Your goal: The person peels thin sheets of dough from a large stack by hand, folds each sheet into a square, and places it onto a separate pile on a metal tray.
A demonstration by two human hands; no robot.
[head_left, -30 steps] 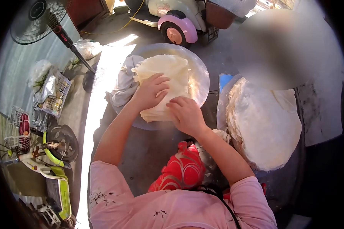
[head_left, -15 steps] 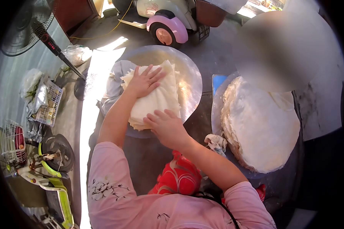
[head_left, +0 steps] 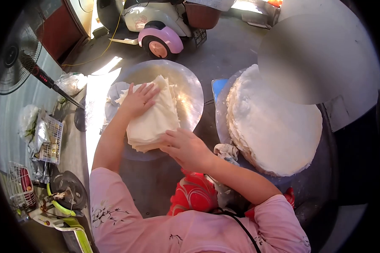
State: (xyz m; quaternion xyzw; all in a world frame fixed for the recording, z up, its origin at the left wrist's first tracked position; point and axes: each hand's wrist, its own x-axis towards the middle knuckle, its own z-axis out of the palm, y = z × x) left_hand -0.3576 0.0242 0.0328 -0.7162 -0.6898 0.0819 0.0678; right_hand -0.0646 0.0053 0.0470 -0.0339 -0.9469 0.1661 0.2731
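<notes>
A pile of folded, thin cream-coloured sheets (head_left: 152,120), like flatbread or dough skins, lies on a round shiny tray (head_left: 190,97). My left hand (head_left: 140,102) rests flat on the far left part of the pile, fingers spread. At the near right corner, my right hand (head_left: 189,148) has its fingertips on the pile's edge, slightly bent and apart. To the right lies a tall round stack of large thin white sheets (head_left: 274,122) with ragged edges. A crumpled cloth (head_left: 226,151) sits between that stack and my right forearm.
A blurred round patch (head_left: 304,59) covers the upper right. Beyond the tray stands a scooter with a pink fender (head_left: 169,36). On the left are a standing fan (head_left: 42,76), a white plastic basket (head_left: 51,139) and a small green-and-white bike (head_left: 67,223).
The view has shifted, so the scene sits further left. My left hand stays on the pile; my right hand has slid toward its near right corner, its fingers more bent.
</notes>
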